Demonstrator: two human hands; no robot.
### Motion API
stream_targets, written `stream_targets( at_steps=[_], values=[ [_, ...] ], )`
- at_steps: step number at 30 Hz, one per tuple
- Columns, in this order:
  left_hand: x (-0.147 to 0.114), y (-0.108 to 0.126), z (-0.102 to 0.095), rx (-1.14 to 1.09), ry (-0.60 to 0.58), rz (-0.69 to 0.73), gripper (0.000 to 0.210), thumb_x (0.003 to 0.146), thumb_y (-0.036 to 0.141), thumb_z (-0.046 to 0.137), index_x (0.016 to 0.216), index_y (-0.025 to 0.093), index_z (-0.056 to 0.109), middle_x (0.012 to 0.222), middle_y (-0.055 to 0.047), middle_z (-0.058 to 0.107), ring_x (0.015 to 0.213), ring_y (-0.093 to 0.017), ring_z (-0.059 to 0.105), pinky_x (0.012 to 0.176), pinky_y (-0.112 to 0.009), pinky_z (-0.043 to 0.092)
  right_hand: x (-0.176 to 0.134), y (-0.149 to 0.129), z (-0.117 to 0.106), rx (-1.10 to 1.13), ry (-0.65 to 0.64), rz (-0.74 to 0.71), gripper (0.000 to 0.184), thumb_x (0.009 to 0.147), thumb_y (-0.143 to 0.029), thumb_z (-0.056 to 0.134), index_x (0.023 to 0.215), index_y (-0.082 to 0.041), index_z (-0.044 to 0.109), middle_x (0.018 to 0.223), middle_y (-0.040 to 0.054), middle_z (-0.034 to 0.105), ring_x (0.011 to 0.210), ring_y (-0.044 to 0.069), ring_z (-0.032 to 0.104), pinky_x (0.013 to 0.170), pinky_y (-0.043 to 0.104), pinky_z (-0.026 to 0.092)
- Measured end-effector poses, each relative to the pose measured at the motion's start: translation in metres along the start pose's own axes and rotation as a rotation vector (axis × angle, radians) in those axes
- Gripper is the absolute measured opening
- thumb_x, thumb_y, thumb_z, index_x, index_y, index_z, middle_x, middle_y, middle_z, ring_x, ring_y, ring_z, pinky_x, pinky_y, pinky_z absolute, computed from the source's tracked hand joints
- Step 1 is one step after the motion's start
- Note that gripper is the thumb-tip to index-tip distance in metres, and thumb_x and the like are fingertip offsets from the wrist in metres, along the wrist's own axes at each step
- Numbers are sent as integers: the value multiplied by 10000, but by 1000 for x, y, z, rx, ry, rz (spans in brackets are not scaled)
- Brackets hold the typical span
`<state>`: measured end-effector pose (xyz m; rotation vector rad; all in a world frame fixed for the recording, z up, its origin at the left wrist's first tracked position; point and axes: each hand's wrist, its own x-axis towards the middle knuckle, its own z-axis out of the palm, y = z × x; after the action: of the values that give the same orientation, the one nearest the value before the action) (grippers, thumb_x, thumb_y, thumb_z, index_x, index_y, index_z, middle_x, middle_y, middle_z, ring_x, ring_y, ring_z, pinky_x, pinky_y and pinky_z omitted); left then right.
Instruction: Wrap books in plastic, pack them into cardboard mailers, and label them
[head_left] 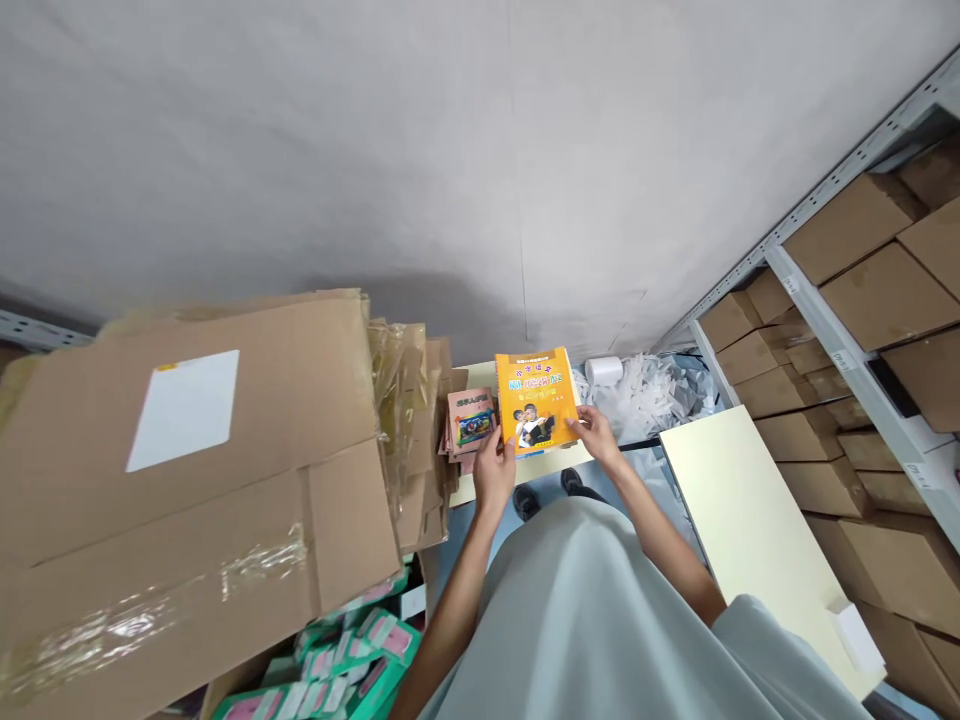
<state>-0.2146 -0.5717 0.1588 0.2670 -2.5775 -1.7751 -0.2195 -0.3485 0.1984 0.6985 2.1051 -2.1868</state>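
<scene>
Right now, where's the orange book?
In the head view, just right of centre: the left hand and right hand hold the orange book right of the pink booklets.

Head-worn view, forward and down

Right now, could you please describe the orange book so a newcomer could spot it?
Find the big cardboard pile on the left, then the pale tabletop just right of it. Over it, the left hand and right hand hold the book between them. Its bright orange cover sets it apart from the smaller, brownish-pink booklets beside it.
</scene>
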Motion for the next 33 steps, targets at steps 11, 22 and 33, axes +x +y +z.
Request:
stream_targets(
  at_steps=[11,22,33],
  values=[
    [-40,99,30,-237,-383,57,609,979,648,681,1388,201,750,1457,-154,727,1365,-347,684,1171,-469,558,-114,-39,-87,206,318,5,508,714,-630,926,998,-252,741,1093,83,850,1000,308,793,906,413,631],
    [-153,162,181,-263,-869,106,622,876,648,805,1308,205,736,1331,-154,763,1243,-325,751,1085,-461,624,-220,-25,-258,488,584,-7,619,696,-688,953,1103,-249,794,1146,90,858,995,381,829,873,505,684],
    [-275,192,383,-70,-1284,-69,693,691,770,893,1071,193,827,1159,-155,843,1159,-345,788,1069,-498,626,-331,36,-419,576,872,-67,590,750,-687,927,1132,-247,834,1224,68,844,1118,384,798,989,520,668]
  ],
)
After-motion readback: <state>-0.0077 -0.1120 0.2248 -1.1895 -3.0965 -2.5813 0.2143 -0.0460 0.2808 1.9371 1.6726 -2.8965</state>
